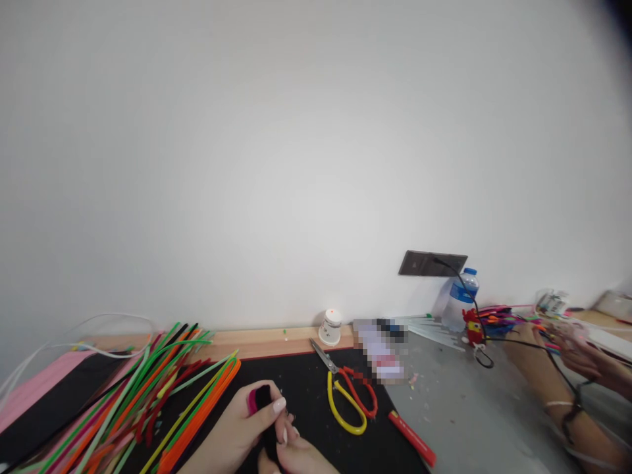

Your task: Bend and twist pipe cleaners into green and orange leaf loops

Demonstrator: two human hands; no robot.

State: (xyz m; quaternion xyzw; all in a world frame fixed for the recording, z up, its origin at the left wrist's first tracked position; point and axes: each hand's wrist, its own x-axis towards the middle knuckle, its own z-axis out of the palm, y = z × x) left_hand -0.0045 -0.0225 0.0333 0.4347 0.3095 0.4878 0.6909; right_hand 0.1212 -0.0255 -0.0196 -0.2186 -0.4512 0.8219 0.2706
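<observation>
Near the bottom middle, my left hand (239, 418) is closed around a black fuzzy pipe-cleaner piece (264, 398) with a magenta part (251, 401) along one side. The thumb of that hand presses on its upper end. Just to the right, my right hand (301, 454) pinches the lower part of the same black piece, its fingertips touching those of my left hand. The fingers hide much of the piece. Scissors (340, 388) with one yellow and one red handle lie on the black mat (301, 368), right of my hands.
Many coloured pipe cleaners (187, 415) spread across the left. A white cup-like container (330, 327) stands by the wall, and a red-handled tool (412, 438) lies at the mat's right edge. Farther right are a water bottle (461, 299), a red figure (473, 327) and another person's arms (573, 388).
</observation>
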